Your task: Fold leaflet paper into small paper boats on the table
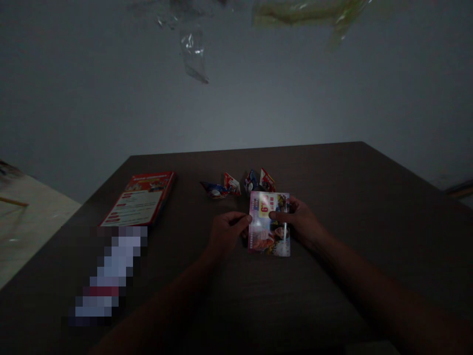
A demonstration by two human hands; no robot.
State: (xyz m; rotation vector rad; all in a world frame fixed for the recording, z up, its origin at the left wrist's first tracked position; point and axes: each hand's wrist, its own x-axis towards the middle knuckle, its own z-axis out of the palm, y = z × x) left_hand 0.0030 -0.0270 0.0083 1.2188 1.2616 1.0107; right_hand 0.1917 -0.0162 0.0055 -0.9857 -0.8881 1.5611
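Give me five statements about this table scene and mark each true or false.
1. The left hand and right hand both hold the flyer. True.
2. The flyer is crumpled into a ball. False: it is a flat sheet.
3. Small folded papers lie just beyond the flyer. True.
4. The red leaflet lies to the right of the hands. False: it lies to their left.
5. The table is dark. True.
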